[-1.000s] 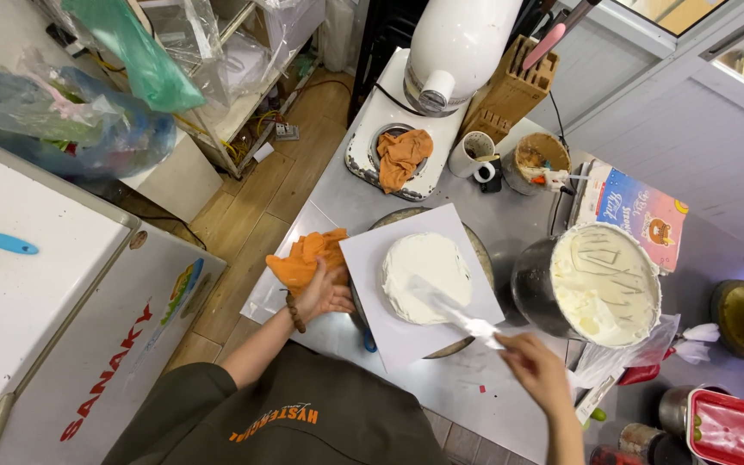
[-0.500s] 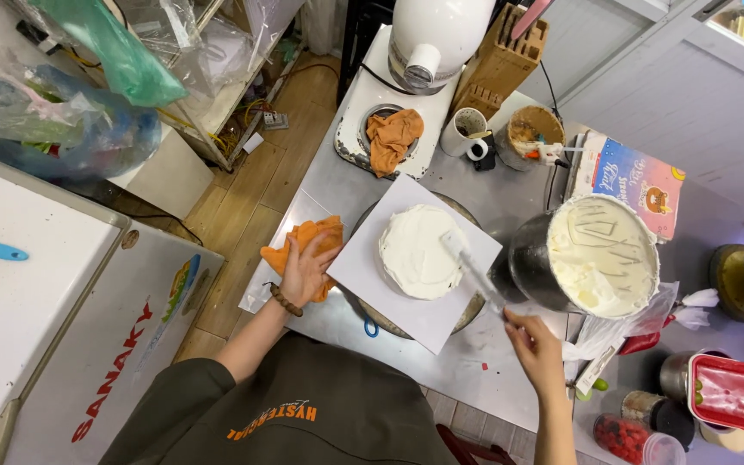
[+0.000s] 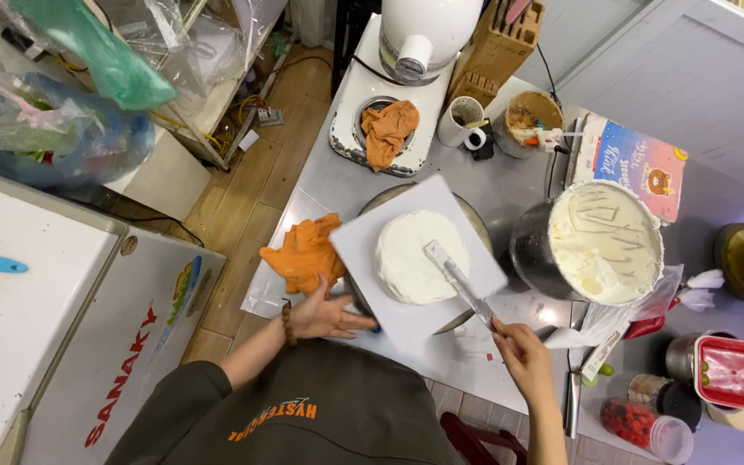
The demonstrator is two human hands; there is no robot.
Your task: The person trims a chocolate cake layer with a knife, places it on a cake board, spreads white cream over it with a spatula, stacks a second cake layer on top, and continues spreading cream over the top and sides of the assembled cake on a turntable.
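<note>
Both hands are at work on the cake: my left hand (image 3: 325, 314) lies spread, fingers splayed flat at the near-left edge of the square white cake board (image 3: 415, 250), just beside the crumpled orange cloth (image 3: 306, 252), while my right hand (image 3: 523, 357) is closed around the handle of the long straight metal palette knife (image 3: 458, 280). That knife runs on a diagonal — handle low and to the right at my fist, blade pointing up and to the left, its tip resting on top of the round white frosted cake (image 3: 419, 257). The cake sits in the middle of the board, which rests on a round turntable (image 3: 475, 226) on the grey steel counter (image 3: 337, 176), turned so one corner points away from me. To smooth well, I judge the blade should lie nearly flat on the cream with light, even pressure, the knife held steady and the left hand turning the board rather than the right chasing the surface — a steep angle would gouge it. Just right of the board stands the large steel mixing bowl of white cream (image 3: 600, 241), close enough to reload without reaching far. Farther back are a white stand mixer base (image 3: 389, 129) with another orange cloth (image 3: 387, 129) lying on it, a white mug (image 3: 460, 120) and a wooden knife block (image 3: 497, 47).
</note>
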